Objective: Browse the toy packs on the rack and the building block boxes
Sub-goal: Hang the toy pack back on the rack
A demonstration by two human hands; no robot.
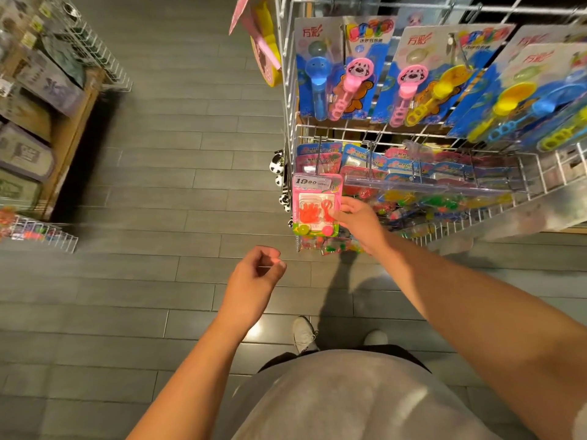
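A white wire rack (287, 90) stands at the right, hung with toy packs. Its upper row carries blue blister cards of bubble wands (349, 71). The lower row holds several small pink and blue packs. My right hand (359, 222) pinches the right edge of a pink pack (314, 208) with orange hand-shaped toys and a price label, at the lower row's left end. My left hand (257, 274) hovers lower left of that pack, over the floor, fingers loosely curled and holding nothing.
A wooden shelf (68, 128) with grey boxes stands at the left, a wire basket (95, 52) on top and a low wire tray (44, 235) in front. Grey plank floor (178, 173) runs between shelf and rack. My feet (305, 333) stand close to the rack.
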